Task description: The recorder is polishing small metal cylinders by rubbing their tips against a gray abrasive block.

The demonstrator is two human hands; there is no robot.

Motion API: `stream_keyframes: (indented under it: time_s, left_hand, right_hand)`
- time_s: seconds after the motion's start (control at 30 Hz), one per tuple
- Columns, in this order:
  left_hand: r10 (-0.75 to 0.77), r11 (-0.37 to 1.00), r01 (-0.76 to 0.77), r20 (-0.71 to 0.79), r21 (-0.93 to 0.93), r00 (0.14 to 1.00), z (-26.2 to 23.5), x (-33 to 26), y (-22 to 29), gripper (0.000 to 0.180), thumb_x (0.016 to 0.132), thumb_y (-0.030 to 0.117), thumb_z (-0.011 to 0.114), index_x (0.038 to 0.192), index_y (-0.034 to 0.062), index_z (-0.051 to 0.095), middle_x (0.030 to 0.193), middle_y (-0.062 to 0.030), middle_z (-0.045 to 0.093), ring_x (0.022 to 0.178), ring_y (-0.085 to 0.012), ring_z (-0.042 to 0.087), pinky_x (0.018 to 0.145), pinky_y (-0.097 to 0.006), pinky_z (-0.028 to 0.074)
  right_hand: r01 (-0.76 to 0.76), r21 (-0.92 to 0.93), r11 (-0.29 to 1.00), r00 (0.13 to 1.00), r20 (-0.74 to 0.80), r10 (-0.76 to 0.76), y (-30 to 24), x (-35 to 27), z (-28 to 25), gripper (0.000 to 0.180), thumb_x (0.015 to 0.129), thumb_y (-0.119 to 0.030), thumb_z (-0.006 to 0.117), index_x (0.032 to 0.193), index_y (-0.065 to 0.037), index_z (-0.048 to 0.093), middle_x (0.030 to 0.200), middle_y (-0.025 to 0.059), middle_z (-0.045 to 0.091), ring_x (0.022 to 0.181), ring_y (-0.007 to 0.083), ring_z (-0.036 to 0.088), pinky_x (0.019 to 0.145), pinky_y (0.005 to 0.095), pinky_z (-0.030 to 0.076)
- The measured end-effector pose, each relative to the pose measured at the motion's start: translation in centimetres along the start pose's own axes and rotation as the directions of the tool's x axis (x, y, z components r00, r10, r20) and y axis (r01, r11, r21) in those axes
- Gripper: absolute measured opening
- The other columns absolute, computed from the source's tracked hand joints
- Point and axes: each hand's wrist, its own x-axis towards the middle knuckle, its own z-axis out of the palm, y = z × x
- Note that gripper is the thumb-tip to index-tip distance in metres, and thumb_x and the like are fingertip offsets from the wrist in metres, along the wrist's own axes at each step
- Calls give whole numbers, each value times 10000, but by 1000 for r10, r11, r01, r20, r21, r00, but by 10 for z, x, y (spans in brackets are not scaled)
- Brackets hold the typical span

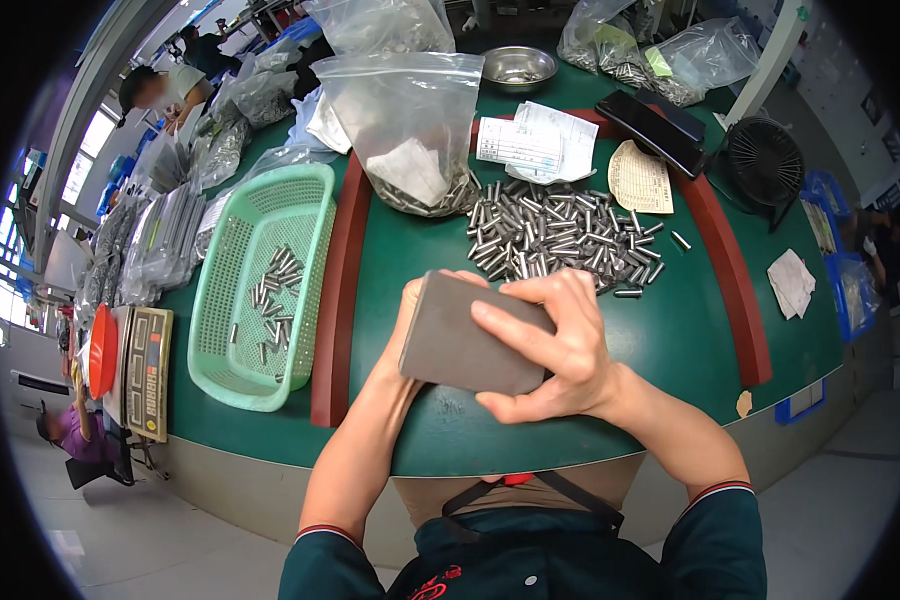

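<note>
A flat, grey-brown rectangular block (pixel 460 345) is held up over the front of the green table. My left hand (pixel 406 318) grips it along its left side and from behind, and most of those fingers are hidden by it. My right hand (pixel 573 350) is at the block's right side, with a finger laid across its face and the thumb by its lower right corner. Just beyond my hands lies a loose pile of short metal pins (pixel 560 228). Whether anything sits between the block and my fingers is hidden.
Dark red strips (pixel 338 300) border the work area. On the left are a green basket (pixel 315 270) with several pins and a scale (pixel 150 375). Behind the pile stand a bag of pins (pixel 400 110), papers (pixel 540 140), a phone (pixel 653 133), a metal bowl (pixel 519 68) and a fan (pixel 763 165).
</note>
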Motion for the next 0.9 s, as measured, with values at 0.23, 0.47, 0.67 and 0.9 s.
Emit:
stream_keyframes:
  time_s: [0.23,0.47,0.67,0.9]
  left_hand:
    - [-174,973,162,-61,-163,983,-6,-5,-5,197,812,-71,663,994,4,662,923,-66,673,835,-139,652,742,-265,545]
    - [-178,960,204,144,-190,973,-23,-8,-10,218,812,48,717,1012,-9,652,895,-74,669,861,-156,650,780,-287,534]
    - [-194,957,204,71,-206,978,-14,-11,-15,195,843,93,690,1005,-6,645,924,-97,668,874,-161,645,770,-312,541]
    - [-323,943,300,-186,-143,928,8,-9,-3,230,935,198,579,1041,2,635,907,-85,665,838,-163,646,716,-288,545]
  right_hand:
    - [-134,-48,990,983,-135,126,29,-5,-9,672,556,-320,764,1140,-5,663,965,145,577,823,255,542,780,376,452]
    - [-198,-146,969,966,-197,167,47,-4,-4,661,508,-283,784,1116,-48,674,913,111,567,796,268,540,743,393,427]
    - [-111,-97,989,985,-143,97,31,3,-3,668,524,-286,790,1137,-53,665,931,129,581,794,268,538,732,381,415]
    - [12,-27,1000,999,-46,-14,17,3,-5,661,549,-335,791,1148,-83,672,946,120,590,776,254,533,719,373,402]
